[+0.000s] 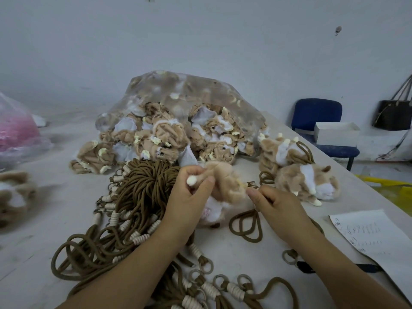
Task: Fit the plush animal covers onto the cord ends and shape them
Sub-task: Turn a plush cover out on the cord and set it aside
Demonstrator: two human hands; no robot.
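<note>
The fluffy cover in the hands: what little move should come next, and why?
Probably pull the plush cover gently straight and smooth it. It sits bunched and wrinkled between the left hand, which pinches its white-tipped end, and the right hand, which pinches its other edge, so it does not look shaped yet.
</note>
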